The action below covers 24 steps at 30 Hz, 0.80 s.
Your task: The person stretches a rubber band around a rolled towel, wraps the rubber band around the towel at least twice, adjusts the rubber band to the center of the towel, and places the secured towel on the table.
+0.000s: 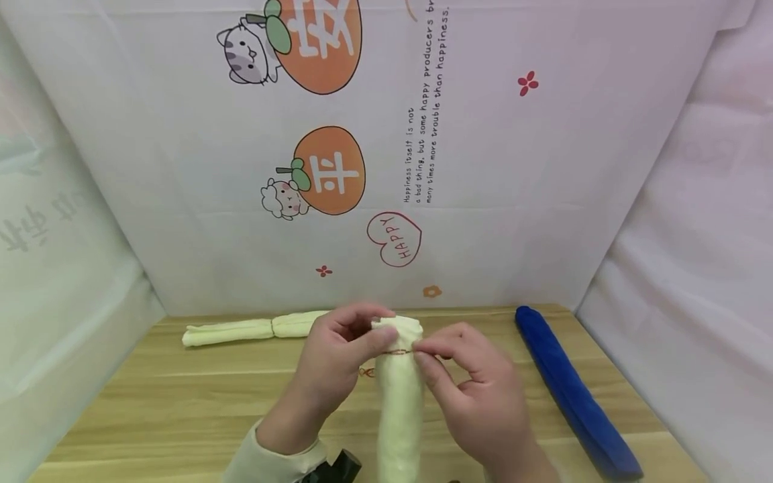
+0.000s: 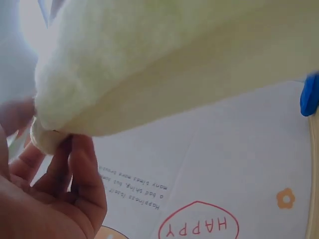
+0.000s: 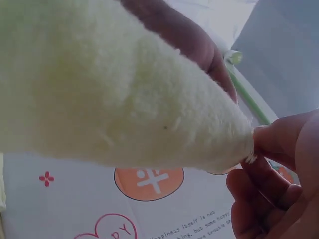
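Note:
A pale yellow rolled towel (image 1: 400, 416) stands on end before me, its lower part running out of the head view. Around it, just below the top end, goes a thin reddish-brown band (image 1: 397, 352). My left hand (image 1: 335, 355) grips the top end, thumb in front and fingers behind. At the right side of the roll, my right hand (image 1: 477, 389) pinches the band between thumb and forefinger. In the right wrist view the fuzzy towel (image 3: 124, 94) narrows toward the pinching fingertips. The left wrist view shows the towel (image 2: 164, 64) above my curled left fingers.
Another pale yellow rolled towel (image 1: 235, 332), tied round its middle, lies at the back left of the wooden table (image 1: 181, 416). A blue rolled towel (image 1: 574, 396) lies along the right side. Behind the left hand is a small reddish loop (image 1: 366, 372). White printed sheets (image 1: 483, 168) enclose the table.

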Each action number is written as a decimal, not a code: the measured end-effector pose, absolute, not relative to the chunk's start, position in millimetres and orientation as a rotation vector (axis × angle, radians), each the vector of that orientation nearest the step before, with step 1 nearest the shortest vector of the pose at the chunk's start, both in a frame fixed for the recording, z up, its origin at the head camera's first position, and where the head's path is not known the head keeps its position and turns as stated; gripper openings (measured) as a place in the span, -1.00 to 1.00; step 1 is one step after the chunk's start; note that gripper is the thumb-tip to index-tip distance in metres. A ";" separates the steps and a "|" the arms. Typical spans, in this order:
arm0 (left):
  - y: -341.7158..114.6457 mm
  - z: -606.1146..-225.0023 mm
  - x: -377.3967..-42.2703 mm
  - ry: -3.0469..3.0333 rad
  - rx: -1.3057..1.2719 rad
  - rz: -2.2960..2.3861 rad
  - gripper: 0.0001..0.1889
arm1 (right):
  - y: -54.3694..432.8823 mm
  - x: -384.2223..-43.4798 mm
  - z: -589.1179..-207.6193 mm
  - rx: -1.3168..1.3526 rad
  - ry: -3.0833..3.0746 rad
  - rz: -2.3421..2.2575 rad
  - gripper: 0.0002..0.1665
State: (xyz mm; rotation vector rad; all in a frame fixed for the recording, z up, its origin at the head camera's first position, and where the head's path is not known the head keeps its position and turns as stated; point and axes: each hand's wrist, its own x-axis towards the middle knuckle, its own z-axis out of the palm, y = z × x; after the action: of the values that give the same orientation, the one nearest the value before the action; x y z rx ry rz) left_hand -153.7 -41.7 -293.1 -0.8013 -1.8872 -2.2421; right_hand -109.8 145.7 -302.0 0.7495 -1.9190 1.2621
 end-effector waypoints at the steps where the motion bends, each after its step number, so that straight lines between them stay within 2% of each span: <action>1: -41.5 -292.9 -152.2 -1.922 -0.753 -2.203 -0.88 | 144.7 -110.2 -302.1 0.749 -1.922 1.212 -0.71; 5: -41.1 -293.8 -147.9 -2.019 -0.603 -2.105 -0.91 | 142.3 -112.6 -304.4 0.760 -1.921 1.065 -0.72; 14: -37.1 -300.0 -148.8 -2.120 -0.460 -2.063 -0.85 | 142.8 -124.5 -311.9 0.823 -1.946 0.779 -0.68; 24: -30.6 -308.1 -159.3 -2.189 -0.334 -1.993 -0.81 | 141.5 -141.8 -322.5 0.884 -1.927 0.870 -0.73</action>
State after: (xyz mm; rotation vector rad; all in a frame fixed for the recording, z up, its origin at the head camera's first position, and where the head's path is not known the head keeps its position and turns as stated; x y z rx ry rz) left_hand -159.3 -30.6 -308.1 -0.3340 -2.1895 -1.9927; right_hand -141.8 141.5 -322.5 0.8840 -1.9268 0.8698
